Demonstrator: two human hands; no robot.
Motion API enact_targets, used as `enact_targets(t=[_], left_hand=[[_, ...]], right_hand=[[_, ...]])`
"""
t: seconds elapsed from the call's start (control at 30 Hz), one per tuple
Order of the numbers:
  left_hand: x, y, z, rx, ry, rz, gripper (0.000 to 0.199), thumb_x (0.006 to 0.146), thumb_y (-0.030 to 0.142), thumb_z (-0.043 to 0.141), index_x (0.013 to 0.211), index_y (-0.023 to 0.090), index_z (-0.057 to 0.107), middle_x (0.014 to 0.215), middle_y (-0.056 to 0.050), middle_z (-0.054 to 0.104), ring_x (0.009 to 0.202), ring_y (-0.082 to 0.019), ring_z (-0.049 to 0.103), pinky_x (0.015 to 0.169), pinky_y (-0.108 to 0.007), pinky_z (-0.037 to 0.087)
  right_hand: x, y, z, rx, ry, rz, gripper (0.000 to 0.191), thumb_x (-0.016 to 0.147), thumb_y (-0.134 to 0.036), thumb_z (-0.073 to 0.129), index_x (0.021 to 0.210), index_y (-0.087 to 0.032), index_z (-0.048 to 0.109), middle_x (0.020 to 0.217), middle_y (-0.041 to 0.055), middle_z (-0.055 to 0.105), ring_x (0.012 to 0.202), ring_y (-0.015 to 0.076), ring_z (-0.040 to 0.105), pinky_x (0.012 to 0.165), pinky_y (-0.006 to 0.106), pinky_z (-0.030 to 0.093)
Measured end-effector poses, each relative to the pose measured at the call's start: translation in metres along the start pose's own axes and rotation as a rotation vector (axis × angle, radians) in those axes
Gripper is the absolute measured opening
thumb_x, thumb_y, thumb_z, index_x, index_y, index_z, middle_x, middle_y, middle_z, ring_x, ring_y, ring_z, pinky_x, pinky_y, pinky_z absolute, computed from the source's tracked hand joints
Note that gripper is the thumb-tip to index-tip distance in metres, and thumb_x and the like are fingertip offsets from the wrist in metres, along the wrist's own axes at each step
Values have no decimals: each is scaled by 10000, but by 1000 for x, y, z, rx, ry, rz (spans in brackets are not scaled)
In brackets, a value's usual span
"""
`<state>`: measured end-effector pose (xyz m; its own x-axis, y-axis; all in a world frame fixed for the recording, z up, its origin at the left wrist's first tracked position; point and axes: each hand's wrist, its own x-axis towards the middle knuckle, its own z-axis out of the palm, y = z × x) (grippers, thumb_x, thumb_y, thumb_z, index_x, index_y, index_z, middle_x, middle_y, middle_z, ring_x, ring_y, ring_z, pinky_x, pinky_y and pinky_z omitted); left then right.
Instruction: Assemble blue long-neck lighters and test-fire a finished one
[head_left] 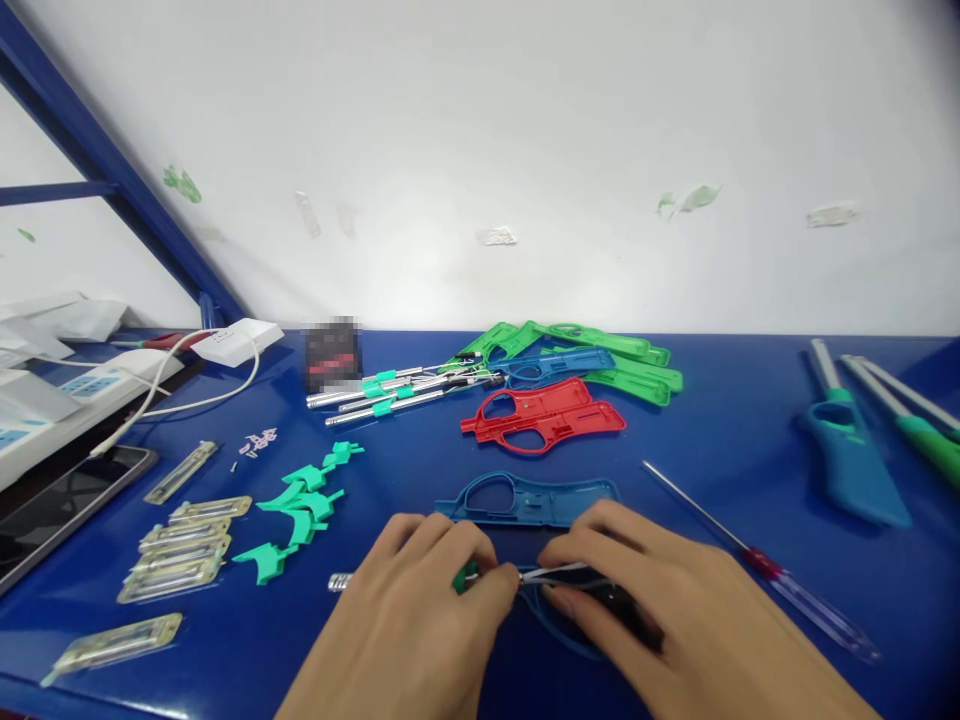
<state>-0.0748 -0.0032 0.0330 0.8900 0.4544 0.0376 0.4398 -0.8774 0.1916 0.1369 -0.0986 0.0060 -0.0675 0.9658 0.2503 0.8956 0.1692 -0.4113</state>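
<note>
My left hand (pixel 420 610) is closed around a metal lighter tube (pixel 340 581), whose tip sticks out to the left; a bit of green shows between the fingers. Under both hands lies a blue lighter shell half (pixel 559 622), mostly covered. My right hand (pixel 667 600) curls over its handle end, with thumb and fingers closed on a dark igniter part (pixel 621 603). White wires (pixel 559 573) run from the tube towards these fingers. Just beyond the hands rests another blue shell half (pixel 555 502), inner side up.
Left are green triggers (pixel 304 500), clear fuel tanks (pixel 176 570), tiny screws (pixel 259 440) and a phone (pixel 75 505). Behind lie wired metal tubes (pixel 397 405), red shell halves (pixel 536 415) and green ones (pixel 630 375). A screwdriver (pixel 765 565) and assembled lighters (pixel 855 455) are right.
</note>
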Motion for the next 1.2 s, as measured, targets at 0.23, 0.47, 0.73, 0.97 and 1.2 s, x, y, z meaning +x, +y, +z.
enact_targets(t=[0.23, 0.47, 0.73, 0.97, 1.2], left_hand=[[-1, -3, 6, -31, 36, -70, 296, 986, 30, 504, 964, 260, 690, 1073, 3, 745, 927, -225, 713, 836, -372, 572], [-1, -3, 4, -53, 42, -53, 331, 1002, 52, 447, 982, 256, 706, 1046, -19, 751, 895, -251, 732, 822, -415, 596], [1, -3, 7, -32, 21, -41, 325, 997, 56, 438, 940, 260, 684, 1046, -13, 744, 872, -257, 714, 829, -462, 602], [0, -5, 7, 42, 89, 9, 345, 984, 39, 414, 896, 249, 673, 1018, -17, 762, 853, -255, 735, 782, -431, 603], [1, -4, 8, 45, 247, 56, 327, 971, 31, 433, 874, 249, 657, 959, 10, 772, 793, -264, 755, 757, -485, 651]], right_hand=[[-4, 2, 1, 4, 26, 3, 185, 1032, -215, 602, 1100, -320, 739, 1031, 0, 759, 771, 165, 778, 758, 271, 653], [-2, 2, 2, -17, 15, 5, 168, 1056, -260, 584, 1112, -331, 725, 1029, -13, 761, 750, 160, 778, 716, 255, 651], [-23, 19, -14, -168, 139, -78, 271, 1140, -457, 427, 1242, -381, 666, 1025, -21, 792, 682, 173, 789, 441, 244, 562], [-38, 31, -27, -124, 41, -28, 249, 1110, -556, 510, 1182, -386, 677, 940, -51, 758, 706, 121, 757, 449, 173, 524], [-40, 33, -25, -91, -20, 41, 290, 1123, -495, 495, 1035, -358, 735, 985, -43, 759, 772, 134, 756, 701, 236, 613]])
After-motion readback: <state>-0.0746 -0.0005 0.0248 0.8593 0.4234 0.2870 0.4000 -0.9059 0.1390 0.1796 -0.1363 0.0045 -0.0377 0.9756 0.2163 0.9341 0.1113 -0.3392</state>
